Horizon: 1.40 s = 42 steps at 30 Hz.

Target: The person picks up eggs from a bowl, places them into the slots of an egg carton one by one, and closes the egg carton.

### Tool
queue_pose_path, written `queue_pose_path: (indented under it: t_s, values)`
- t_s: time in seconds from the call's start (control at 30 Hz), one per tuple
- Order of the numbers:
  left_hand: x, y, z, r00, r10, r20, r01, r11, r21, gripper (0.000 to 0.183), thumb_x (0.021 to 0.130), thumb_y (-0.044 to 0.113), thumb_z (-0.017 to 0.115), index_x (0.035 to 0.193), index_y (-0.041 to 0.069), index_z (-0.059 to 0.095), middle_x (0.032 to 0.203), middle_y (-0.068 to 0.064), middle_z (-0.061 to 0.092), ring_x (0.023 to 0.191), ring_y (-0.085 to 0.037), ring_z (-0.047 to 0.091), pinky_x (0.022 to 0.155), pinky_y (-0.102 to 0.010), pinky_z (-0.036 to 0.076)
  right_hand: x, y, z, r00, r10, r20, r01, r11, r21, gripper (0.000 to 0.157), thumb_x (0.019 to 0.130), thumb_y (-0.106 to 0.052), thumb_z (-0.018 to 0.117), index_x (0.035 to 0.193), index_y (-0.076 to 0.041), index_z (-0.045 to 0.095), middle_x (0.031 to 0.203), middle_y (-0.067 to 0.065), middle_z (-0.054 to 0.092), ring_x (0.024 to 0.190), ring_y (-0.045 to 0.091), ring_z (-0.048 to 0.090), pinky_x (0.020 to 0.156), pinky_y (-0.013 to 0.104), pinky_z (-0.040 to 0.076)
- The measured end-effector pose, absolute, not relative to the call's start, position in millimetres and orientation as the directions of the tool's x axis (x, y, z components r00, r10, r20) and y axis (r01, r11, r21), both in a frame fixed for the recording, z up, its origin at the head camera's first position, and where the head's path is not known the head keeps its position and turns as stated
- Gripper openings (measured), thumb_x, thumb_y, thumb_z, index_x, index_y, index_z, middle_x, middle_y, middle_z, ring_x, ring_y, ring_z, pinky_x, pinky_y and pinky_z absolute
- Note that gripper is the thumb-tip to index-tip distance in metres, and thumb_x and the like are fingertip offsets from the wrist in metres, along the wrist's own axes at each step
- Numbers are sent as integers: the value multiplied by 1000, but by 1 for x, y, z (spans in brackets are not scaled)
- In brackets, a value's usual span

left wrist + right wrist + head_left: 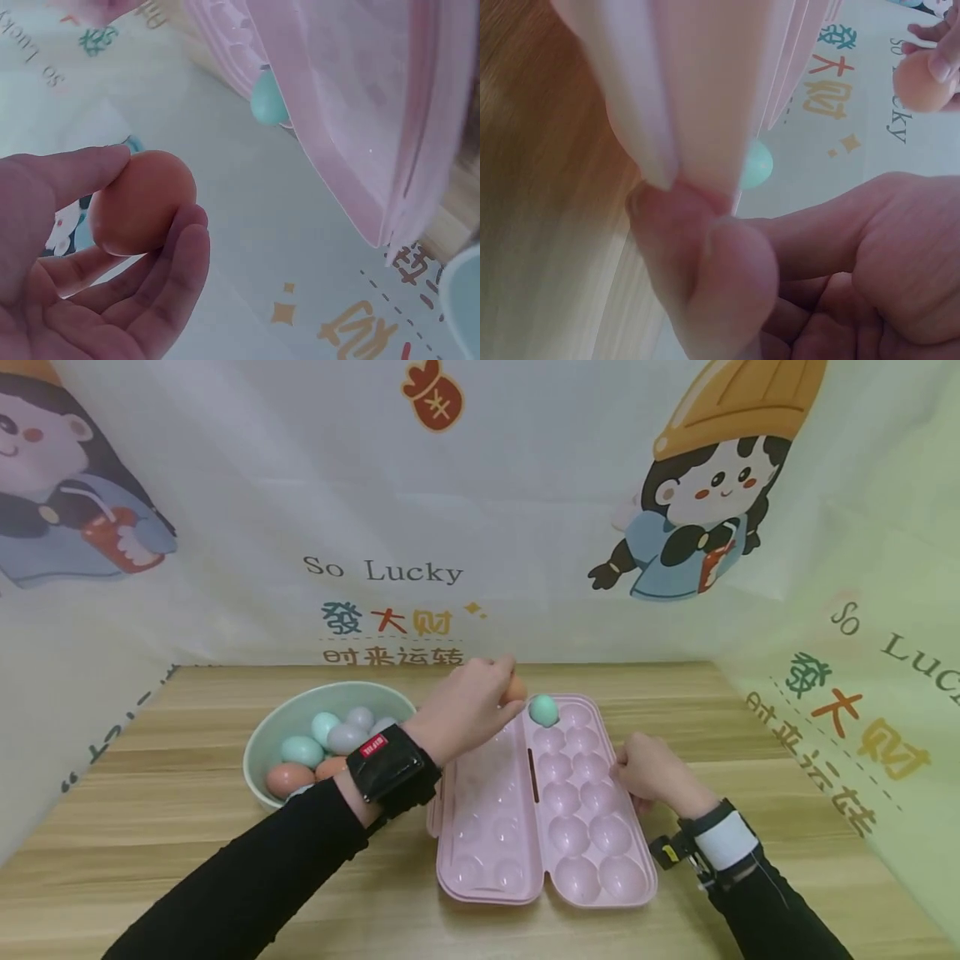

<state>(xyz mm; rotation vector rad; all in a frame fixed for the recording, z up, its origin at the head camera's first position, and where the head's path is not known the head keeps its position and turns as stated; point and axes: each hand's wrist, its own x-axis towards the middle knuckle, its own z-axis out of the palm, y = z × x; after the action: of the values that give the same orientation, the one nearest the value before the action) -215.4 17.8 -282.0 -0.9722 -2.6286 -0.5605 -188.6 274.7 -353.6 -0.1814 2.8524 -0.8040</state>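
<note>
A brown egg (pixel 142 202) is held between the thumb and fingers of my left hand (pixel 472 706), raised over the far end of a pink egg carton (pixel 491 793). The carton lies open, its lid on the left and its tray of round hollows on the right. One mint-green egg (pixel 543 710) sits in the far left hollow of the tray. My right hand (pixel 656 772) pinches the tray's right rim between thumb and fingers, as the right wrist view shows up close.
Left of the carton stands a pale green bowl (pixel 258 760) with several brown, mint and grey-lilac eggs, partly covered by my left wrist. Behind the wooden table (pixel 360 877) hangs a printed white cloth (pixel 525 552), which also runs along both sides.
</note>
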Motion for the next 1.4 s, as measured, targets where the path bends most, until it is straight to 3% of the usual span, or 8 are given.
queue_pose_path:
  t_s: [0.27,0.57,0.73,0.83,0.97,1.17,1.4]
  values:
    - [-235,40,-276,-707,626,330,704,671,234,16,93,8,60,82,9,49,64,5,36,57,-9,33,52,-22,29,-190,273,-353,-979,-140,-146,-44,854,-519,24,94,2,55,74,3,68,58,10,58,43,17,59,42,28,50]
    - [-245,69,-272,-664,687,296,742,654,148,15,90,1,59,83,9,49,67,3,40,60,-11,39,52,-22,29,-192,274,-353,-980,-134,-149,-38,855,-517,26,95,2,55,73,3,67,57,10,57,42,17,58,42,28,50]
    - [-250,83,-275,-668,699,255,740,660,130,19,90,-2,58,74,7,53,80,0,45,59,-11,40,51,-22,30,-192,274,-354,-980,-127,-155,-27,851,-525,26,94,2,55,71,3,66,58,11,58,42,17,58,41,29,50]
    - [-253,89,-279,-685,685,249,724,678,126,4,92,0,56,89,3,56,79,-1,50,60,-12,45,52,-22,35,-191,274,-355,-980,-125,-153,-26,850,-526,26,94,3,55,70,2,66,57,11,58,41,17,58,41,28,50]
    - [-258,97,-283,-702,663,261,706,697,129,20,96,5,57,114,-1,51,75,-2,58,62,-13,56,54,-23,44,-191,275,-356,-982,-121,-144,-29,855,-518,26,94,3,55,70,2,66,55,10,57,40,16,57,40,28,49]
    - [-267,102,-287,-711,660,242,697,706,126,23,97,8,61,116,-1,52,90,-7,66,74,-17,65,63,-24,52,-189,276,-356,-983,-116,-145,-25,858,-513,24,94,3,56,72,3,67,57,10,57,41,17,58,41,28,49]
    - [-278,101,-286,-717,674,175,697,698,167,25,96,5,62,119,-2,54,95,-9,64,84,-17,64,69,-24,51,-190,275,-355,-983,-128,-129,-43,856,-515,26,94,2,56,70,2,67,55,9,57,40,16,57,40,27,49]
